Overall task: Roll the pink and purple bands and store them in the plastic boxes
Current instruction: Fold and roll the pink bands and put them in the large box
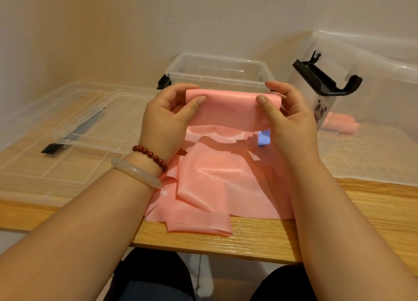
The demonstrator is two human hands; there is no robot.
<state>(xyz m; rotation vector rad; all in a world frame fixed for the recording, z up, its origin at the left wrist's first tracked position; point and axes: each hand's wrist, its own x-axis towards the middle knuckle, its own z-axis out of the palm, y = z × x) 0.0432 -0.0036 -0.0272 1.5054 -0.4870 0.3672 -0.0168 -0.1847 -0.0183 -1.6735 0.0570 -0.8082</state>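
left hand + right hand: each pinches top edge of 1 pink band, in front of small box | 1 purple band: nearer, mostly covered | 1 large box: right of it

It looks like a room in a home. A wooden table sits by a plain pale wall. A clear plastic box stands on its far side, and a bigger box on the right has a panda sticker.

Most of the purple band is hidden behind right hand and pink band. Right edge cuts off large box; pink roll shows blurred through its cloudy wall.
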